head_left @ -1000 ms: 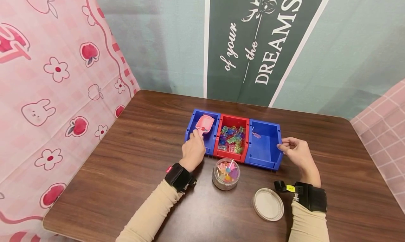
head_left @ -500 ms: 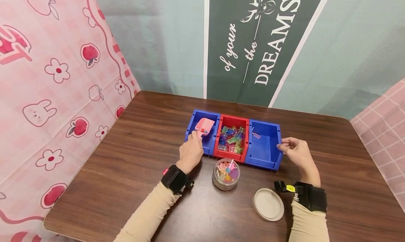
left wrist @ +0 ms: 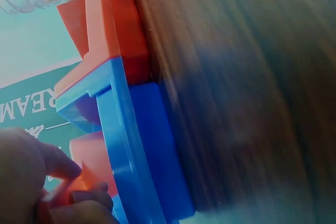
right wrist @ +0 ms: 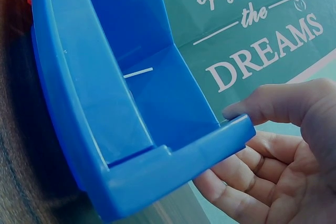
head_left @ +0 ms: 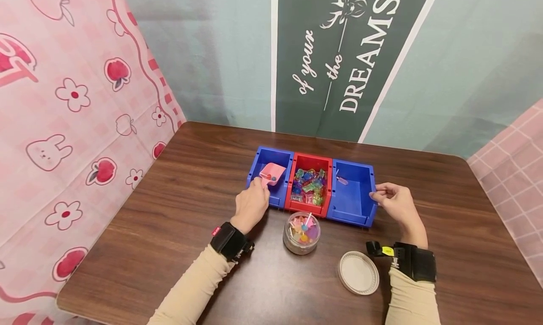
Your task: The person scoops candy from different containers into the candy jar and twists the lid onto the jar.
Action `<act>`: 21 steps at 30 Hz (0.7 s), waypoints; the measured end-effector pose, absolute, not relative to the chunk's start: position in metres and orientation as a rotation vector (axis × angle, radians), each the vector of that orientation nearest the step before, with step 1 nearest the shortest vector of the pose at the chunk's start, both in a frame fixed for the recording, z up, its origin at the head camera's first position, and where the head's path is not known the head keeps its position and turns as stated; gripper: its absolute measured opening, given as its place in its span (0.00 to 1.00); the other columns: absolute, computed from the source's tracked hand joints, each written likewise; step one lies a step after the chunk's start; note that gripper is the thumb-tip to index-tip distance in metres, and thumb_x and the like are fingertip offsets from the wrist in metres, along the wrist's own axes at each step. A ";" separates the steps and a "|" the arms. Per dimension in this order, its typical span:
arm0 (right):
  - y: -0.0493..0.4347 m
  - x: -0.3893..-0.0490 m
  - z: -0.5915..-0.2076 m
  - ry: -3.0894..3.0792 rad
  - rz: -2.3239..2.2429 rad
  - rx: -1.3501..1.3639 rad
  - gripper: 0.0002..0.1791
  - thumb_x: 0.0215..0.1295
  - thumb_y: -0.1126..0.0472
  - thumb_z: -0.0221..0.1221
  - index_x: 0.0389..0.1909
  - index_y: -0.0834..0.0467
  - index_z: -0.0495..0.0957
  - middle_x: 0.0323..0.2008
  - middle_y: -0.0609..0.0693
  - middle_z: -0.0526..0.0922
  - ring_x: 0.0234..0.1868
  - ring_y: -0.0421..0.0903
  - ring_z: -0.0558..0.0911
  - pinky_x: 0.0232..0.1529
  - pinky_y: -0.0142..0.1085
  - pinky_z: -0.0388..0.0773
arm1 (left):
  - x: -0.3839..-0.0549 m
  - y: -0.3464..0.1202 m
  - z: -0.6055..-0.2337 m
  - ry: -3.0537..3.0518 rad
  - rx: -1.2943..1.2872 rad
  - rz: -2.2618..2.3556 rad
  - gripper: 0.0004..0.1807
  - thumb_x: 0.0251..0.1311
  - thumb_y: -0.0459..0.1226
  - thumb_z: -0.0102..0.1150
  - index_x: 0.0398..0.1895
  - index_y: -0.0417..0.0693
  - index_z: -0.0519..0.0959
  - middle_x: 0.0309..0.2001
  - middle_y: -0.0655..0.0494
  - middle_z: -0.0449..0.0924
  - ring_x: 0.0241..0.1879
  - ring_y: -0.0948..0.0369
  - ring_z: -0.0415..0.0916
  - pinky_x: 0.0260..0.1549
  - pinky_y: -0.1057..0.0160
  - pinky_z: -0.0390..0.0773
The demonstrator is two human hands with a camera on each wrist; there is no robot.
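My left hand [head_left: 251, 204] pinches the handle of a pink scoop [head_left: 276, 169] over the left blue bin [head_left: 276, 201]. Small red and blue pieces lie in the scoop near its handle. In the left wrist view the fingers [left wrist: 63, 163] and scoop stand beside the bin's rim, partly hidden. My right hand [head_left: 399, 207] holds the outer side wall of the right blue bin [head_left: 349, 204], with its thumb on the rim and fingers outside, as the right wrist view shows. A small pinkish lollipop-like piece [head_left: 342, 179] with a white stick lies in that bin.
Between the blue bins sits a red bin [head_left: 308, 207] with colourful translucent pieces. In front stands an open clear jar [head_left: 300, 245] of mixed small pieces, one white stick poking up. Its round lid [head_left: 358, 273] lies on the wooden table [head_left: 169, 212] at right.
My left hand has drawn slightly left and toward me, and the scoop has come back and turned within the left bin. The right hand keeps its hold on the right bin.
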State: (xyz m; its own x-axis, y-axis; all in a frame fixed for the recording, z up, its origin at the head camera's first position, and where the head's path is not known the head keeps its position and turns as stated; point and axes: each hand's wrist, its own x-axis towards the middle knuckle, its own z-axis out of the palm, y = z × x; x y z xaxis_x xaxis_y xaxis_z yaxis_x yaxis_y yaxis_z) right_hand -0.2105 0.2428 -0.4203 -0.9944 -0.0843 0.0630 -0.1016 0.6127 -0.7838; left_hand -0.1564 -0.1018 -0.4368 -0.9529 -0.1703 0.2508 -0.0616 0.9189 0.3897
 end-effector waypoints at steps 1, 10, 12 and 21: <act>0.243 -0.211 -0.420 -2.802 1.365 0.163 0.16 0.61 0.66 0.59 0.44 0.76 0.75 0.21 0.27 0.75 0.22 0.26 0.75 0.26 0.24 0.77 | -0.156 -0.104 -0.437 -2.795 0.159 -0.544 0.13 0.69 0.42 0.46 0.42 0.40 0.73 0.32 0.42 0.82 0.27 0.41 0.82 0.24 0.46 0.78; 0.242 -0.211 -0.421 -2.807 1.362 0.161 0.16 0.62 0.66 0.60 0.45 0.76 0.76 0.23 0.33 0.78 0.22 0.26 0.75 0.27 0.24 0.78 | -0.153 -0.123 -0.431 -2.836 -0.021 -0.488 0.14 0.67 0.42 0.49 0.45 0.40 0.75 0.30 0.41 0.85 0.27 0.44 0.83 0.23 0.48 0.79; 0.242 -0.212 -0.421 -2.806 1.364 0.160 0.16 0.61 0.66 0.60 0.45 0.76 0.76 0.23 0.33 0.79 0.22 0.26 0.75 0.27 0.24 0.78 | -0.153 -0.127 -0.430 -2.853 -0.069 -0.505 0.14 0.68 0.42 0.49 0.46 0.40 0.75 0.31 0.40 0.85 0.28 0.43 0.83 0.24 0.47 0.79; 0.243 -0.211 -0.421 -2.790 1.377 0.155 0.17 0.61 0.66 0.60 0.45 0.76 0.76 0.23 0.31 0.79 0.22 0.25 0.75 0.26 0.22 0.76 | -0.149 -0.149 -0.433 -2.826 -0.184 -0.696 0.13 0.67 0.41 0.51 0.49 0.44 0.75 0.29 0.46 0.82 0.27 0.48 0.80 0.28 0.48 0.78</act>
State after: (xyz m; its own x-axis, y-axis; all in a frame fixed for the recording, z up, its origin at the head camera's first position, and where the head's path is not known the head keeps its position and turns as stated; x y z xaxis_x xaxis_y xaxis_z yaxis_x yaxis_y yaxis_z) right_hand -0.2112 0.2433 -0.4208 -0.9947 -0.0772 0.0681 -0.1010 0.6044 -0.7903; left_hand -0.1487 -0.1488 -0.4329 -0.9669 0.0677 0.2459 0.1741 0.8797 0.4425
